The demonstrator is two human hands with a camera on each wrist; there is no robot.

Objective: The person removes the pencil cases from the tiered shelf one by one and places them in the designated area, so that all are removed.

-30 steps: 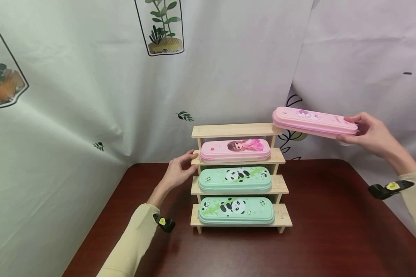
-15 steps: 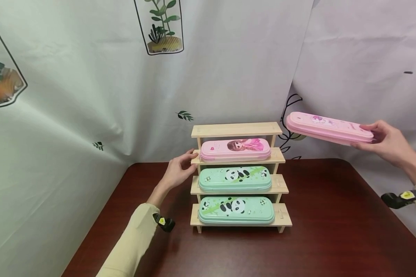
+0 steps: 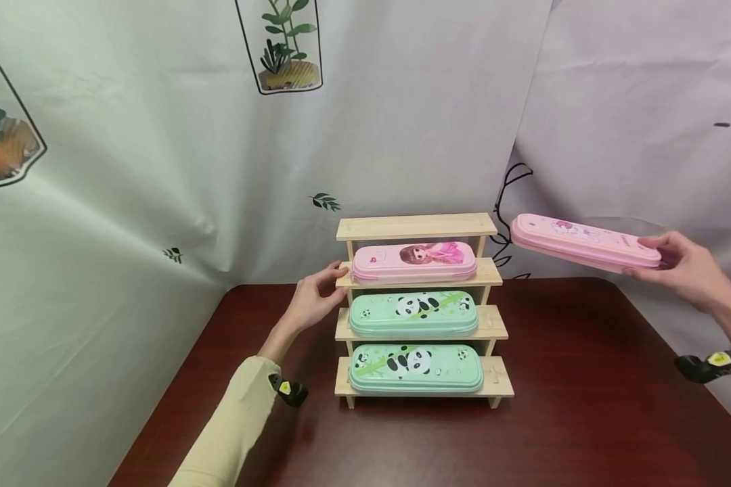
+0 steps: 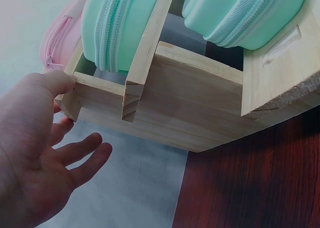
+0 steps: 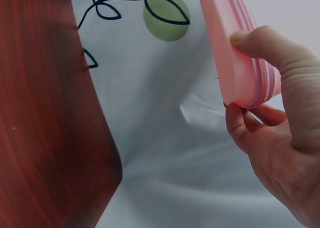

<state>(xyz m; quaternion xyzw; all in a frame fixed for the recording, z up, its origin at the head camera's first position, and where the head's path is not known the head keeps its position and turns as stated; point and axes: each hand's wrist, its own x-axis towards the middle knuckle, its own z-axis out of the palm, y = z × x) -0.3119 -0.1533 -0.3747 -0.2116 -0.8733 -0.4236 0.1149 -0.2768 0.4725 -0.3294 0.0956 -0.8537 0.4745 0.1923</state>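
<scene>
In the head view my right hand [image 3: 685, 270] grips one end of a pink zippered pencil case [image 3: 585, 242] with a bunny picture. The case hangs in the air right of the wooden tiered rack [image 3: 414, 226], its far end tilted up. My left hand [image 3: 317, 295] pinches the left end of the rack's second board from the top; in the left wrist view the thumb [image 4: 57, 82] lies on the wood and two fingers are spread free. On that board sits a pink pencil case [image 3: 414, 262] with a girl picture. Two green panda cases, an upper one [image 3: 414, 313] and a lower one [image 3: 414, 369], fill the boards below.
The rack stands on a dark red-brown table [image 3: 426, 443]. Behind it and to the left hangs a pale cloth [image 3: 158, 135] printed with plants. Nothing lies on the rack's top board.
My right hand has carried the bunny pencil case rightward, away from the rack's top, and then lower. My left hand has kept its place on the rack.
</scene>
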